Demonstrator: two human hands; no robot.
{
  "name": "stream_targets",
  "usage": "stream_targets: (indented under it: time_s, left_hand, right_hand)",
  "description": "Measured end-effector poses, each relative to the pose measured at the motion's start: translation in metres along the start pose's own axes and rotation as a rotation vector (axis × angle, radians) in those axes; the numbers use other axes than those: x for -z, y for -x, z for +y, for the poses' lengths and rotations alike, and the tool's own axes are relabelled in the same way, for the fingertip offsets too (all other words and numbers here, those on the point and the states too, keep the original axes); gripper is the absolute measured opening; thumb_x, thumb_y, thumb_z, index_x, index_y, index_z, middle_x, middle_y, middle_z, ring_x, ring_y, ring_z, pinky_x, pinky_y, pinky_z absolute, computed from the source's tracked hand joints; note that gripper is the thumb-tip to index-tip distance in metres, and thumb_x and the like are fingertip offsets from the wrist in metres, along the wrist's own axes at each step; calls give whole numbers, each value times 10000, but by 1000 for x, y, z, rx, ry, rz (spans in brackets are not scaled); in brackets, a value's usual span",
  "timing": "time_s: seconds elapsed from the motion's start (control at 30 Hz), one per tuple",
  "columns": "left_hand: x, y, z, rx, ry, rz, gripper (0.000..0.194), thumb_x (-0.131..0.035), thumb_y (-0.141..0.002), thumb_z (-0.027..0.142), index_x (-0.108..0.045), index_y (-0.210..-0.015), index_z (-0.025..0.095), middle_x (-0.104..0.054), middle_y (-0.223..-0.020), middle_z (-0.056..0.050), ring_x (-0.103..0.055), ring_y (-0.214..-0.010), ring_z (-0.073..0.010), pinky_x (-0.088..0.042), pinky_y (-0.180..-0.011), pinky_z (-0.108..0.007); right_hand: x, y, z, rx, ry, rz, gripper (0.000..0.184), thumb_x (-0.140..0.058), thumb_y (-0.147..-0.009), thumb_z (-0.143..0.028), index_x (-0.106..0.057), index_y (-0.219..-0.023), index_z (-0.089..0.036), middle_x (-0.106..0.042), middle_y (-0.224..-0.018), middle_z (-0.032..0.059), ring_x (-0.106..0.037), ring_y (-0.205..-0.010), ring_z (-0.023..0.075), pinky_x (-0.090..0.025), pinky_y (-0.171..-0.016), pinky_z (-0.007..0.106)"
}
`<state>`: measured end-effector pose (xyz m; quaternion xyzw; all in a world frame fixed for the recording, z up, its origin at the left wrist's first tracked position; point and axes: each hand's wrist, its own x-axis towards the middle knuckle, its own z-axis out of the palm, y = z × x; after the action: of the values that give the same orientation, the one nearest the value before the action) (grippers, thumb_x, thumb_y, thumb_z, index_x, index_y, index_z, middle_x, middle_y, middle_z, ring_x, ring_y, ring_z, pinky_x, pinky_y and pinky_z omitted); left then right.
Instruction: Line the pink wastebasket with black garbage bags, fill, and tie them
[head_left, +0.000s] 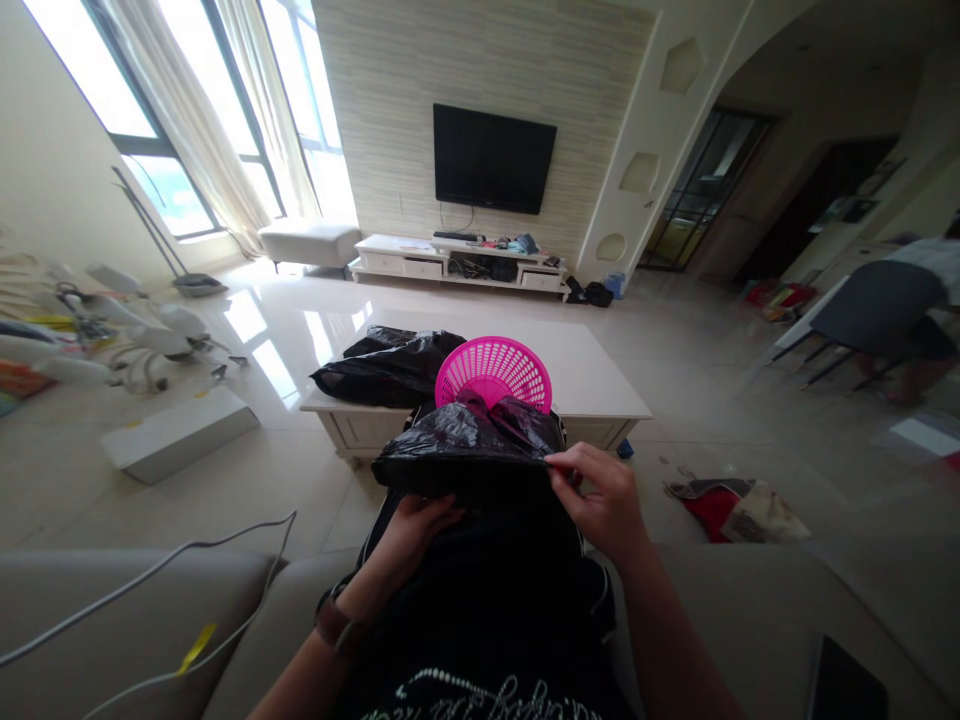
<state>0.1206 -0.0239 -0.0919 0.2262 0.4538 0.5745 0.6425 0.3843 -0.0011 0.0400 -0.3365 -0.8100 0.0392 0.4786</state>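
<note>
A black plastic bag (pixel 480 432) is spread across my lap, its upper part against a pink slotted plastic basket (pixel 454 368). At the bag's right corner, my right hand (pixel 604 495) pinches the edge between thumb and fingers. My left hand (pixel 416 535) is at the near side of the bag, gripping it with fingers partly hidden in the dark plastic. The basket's open side faces me, and its lower part is covered by the bag. Another crumpled black bag (pixel 390 365) lies on the white coffee table (pixel 592 375), left of the basket.
Grey sofa seats (pixel 750 620) flank me, with a white cable (pixel 202 545) on the left and a dark flat device (pixel 847 680) on the right. A white box (pixel 180 435) stands on the floor. Far right, a person sits on a dark chair (pixel 877 305).
</note>
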Motion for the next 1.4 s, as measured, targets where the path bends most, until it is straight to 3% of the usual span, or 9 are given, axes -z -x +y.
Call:
stream_targets:
  time_s: [0.23,0.5,0.67,0.77,0.9,1.07,1.17,1.4]
  left_hand:
    - [-19,25,26,-3,56,6,251,-877,-765,277,-728,-948,193,-789,-1095,-56,-770,-1059,-249,-626,-1000,-374]
    - [-29,37,45,-43,-37,-91,361,-916,-723,407,-638,-817,196,-748,-806,-22,-780,-769,-207,-628,-684,-269]
    - [-23,32,33,-14,-180,-22,322,-886,-723,374,-733,-937,188,-782,-987,-72,-763,-936,-256,-624,-813,-333]
    - [-23,29,19,74,-202,-112,390,-890,-702,366,-772,-1035,199,-786,-1182,-112,-735,-1103,-336,-610,-924,-429]
    - [-28,26,7,55,-320,-216,537,-968,-589,295,-793,-1070,135,-811,-1144,-153,-723,-1140,-374,-554,-1035,-474]
    - [-31,22,-1,-54,-270,-117,525,-943,-691,398,-790,-1109,120,-813,-1160,-163,-744,-1095,-338,-567,-1000,-458]
    - [-30,23,1,-66,-245,-78,456,-924,-721,462,-815,-992,112,-829,-1037,-159,-768,-968,-291,-584,-917,-390]
    - [-37,34,21,-30,-136,-73,464,-967,-656,522,-828,-845,122,-832,-926,-146,-775,-895,-244,-590,-850,-309]
  right_hand:
    - [2,3,0,0,-3,-11,138,-649,-946,-94,-713,-974,-214,-627,-759,-10,-595,-672,130,-468,-626,259]
    - [0,5,-2,-9,-27,-40,142,-642,-959,-96,-707,-996,-217,-629,-778,-8,-609,-697,134,-466,-644,261]
    - [0,5,-5,-18,-27,-46,127,-649,-963,-111,-707,-1012,-212,-628,-773,-9,-602,-692,133,-462,-639,260]
    - [0,5,-6,-18,-24,-57,118,-648,-964,-114,-709,-999,-209,-632,-775,-5,-599,-690,133,-459,-633,261]
    - [1,6,-7,-17,-32,-75,118,-640,-971,-117,-712,-994,-208,-643,-787,3,-600,-693,135,-466,-646,267]
    - [1,5,-6,-20,-38,-93,116,-639,-974,-122,-714,-988,-210,-654,-801,9,-603,-693,135,-469,-649,271]
    - [2,5,-5,-17,-42,-99,115,-638,-977,-126,-716,-988,-209,-659,-806,11,-605,-694,136,-469,-647,271]
    - [5,8,-5,-19,-33,-106,113,-640,-976,-128,-718,-980,-210,-660,-803,10,-604,-689,135,-462,-638,267]
